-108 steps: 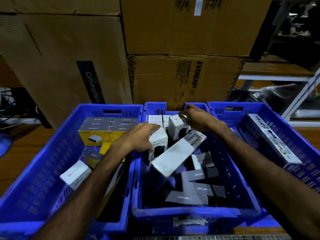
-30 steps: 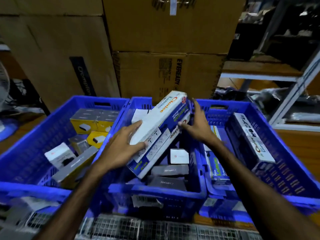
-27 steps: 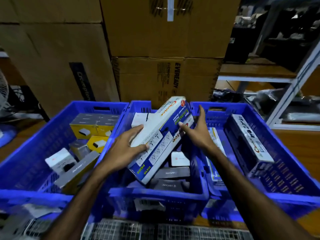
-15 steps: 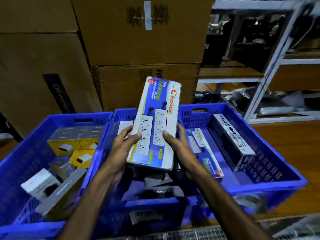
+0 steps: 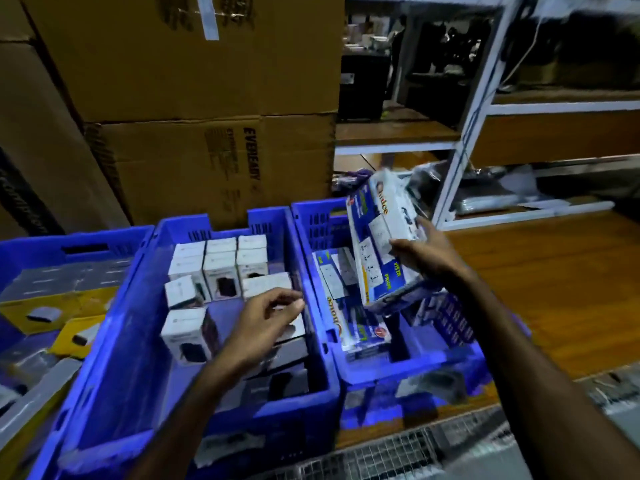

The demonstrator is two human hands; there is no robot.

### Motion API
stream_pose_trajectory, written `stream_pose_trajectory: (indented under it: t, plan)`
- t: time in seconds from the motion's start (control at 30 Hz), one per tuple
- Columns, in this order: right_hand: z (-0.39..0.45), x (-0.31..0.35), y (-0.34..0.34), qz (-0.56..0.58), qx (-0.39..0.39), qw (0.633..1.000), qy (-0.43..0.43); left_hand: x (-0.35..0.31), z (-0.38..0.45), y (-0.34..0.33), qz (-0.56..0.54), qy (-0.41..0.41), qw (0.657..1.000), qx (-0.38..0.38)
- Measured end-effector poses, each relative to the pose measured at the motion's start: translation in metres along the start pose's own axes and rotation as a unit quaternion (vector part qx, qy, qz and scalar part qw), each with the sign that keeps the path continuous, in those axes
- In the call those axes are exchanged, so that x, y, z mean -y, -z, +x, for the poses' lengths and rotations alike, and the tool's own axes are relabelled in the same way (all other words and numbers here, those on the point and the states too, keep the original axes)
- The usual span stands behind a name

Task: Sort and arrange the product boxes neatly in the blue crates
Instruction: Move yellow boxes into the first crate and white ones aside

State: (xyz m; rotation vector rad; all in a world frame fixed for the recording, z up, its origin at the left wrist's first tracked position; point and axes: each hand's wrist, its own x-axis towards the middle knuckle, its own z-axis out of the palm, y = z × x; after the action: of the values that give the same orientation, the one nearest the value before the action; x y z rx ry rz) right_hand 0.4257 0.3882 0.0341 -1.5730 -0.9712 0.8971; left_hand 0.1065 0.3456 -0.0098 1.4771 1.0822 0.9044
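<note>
— What stands behind, along the far edge of the bench (image 5: pixel 554 289)?

— Stacked cardboard cartons. The lower carton (image 5: pixel 214 168) is printed "EVEREADY" down its face; a bigger carton (image 5: pixel 173 53) sits on top of it, with a strip of pale tape (image 5: pixel 209 19) on it. Another tall carton (image 5: pixel 41 150) leans at the far left.

— And toward the far right corner?

— A white metal rack (image 5: pixel 467 133) with wooden shelves, dim and blurred. Clear plastic wrapping (image 5: pixel 491 192) lies on its lowest shelf. A wire mesh (image 5: pixel 381 459) runs along the bench's near edge.
</note>
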Motion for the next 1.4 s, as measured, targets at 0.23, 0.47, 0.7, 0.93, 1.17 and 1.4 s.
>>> stream_pose_trajectory:
  t: [0.23,0.47,0.7,0.93,1.17,1.4]
  plan:
    - [0.009,-0.051,0.007,-0.248,-0.131,0.946,0.163,0.016,-0.008,0.000,0.084,-0.031,0.995,-0.041]
    - [-0.001,-0.037,-0.013,-0.246,-0.073,0.920,0.295,0.028,-0.016,-0.002,0.198,-0.014,0.978,-0.057]
    - [-0.021,-0.017,-0.059,-0.127,0.229,0.926,0.272,0.027,-0.026,0.006,0.249,-0.021,0.967,-0.052]
    - [-0.036,-0.006,-0.105,-0.205,0.307,0.831,0.416,0.032,-0.033,0.053,0.311,-0.016,0.950,-0.017]
    - [-0.038,0.006,-0.146,-0.430,0.347,0.708,0.440,0.035,-0.018,0.094,0.378,-0.026,0.925,0.027]
    - [-0.049,0.003,-0.179,-0.586,0.354,0.598,0.417,0.044,0.005,0.111,0.483,-0.004,0.847,0.221]
